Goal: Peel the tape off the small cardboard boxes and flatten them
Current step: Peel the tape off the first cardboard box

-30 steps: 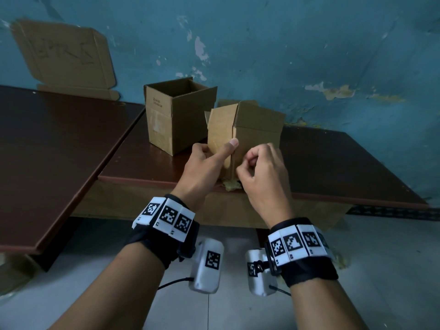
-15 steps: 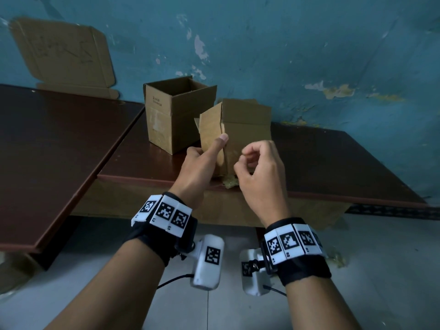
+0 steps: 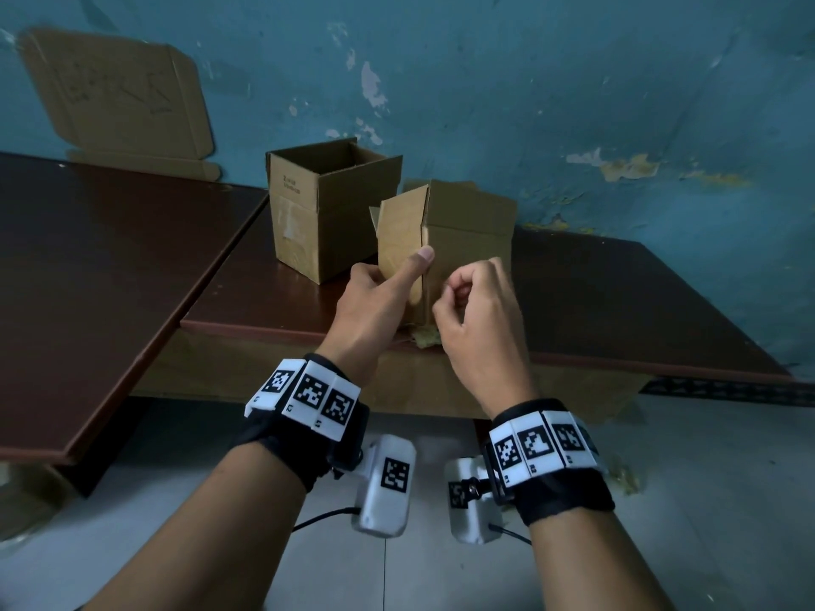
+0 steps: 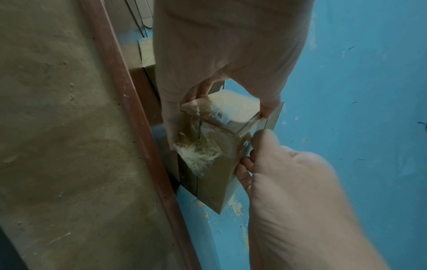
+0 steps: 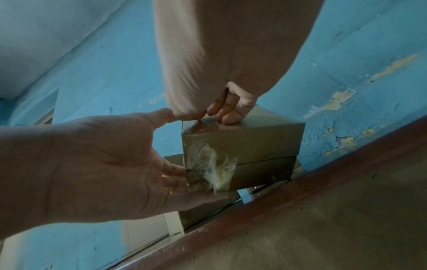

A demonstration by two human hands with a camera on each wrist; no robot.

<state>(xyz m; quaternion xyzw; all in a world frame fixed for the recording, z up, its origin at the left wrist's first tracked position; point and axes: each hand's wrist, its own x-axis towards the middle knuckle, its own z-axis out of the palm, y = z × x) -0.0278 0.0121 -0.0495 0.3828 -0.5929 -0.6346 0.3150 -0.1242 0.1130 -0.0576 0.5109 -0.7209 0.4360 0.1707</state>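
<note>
At the near edge of the dark table (image 3: 617, 302) stands a small cardboard box (image 3: 467, 240), bottom side toward the person, with clear tape (image 4: 201, 151) crumpled and partly lifted on that face. The left hand (image 3: 375, 302) grips the box, thumb on one side and fingers round the other. The right hand (image 3: 480, 319) has its fingers curled, fingertips (image 5: 227, 113) pinching at the tape along the box's edge. Behind stands an open box (image 3: 326, 213), and flattened cardboard (image 3: 119, 94) leans against the blue wall (image 3: 573, 81).
</note>
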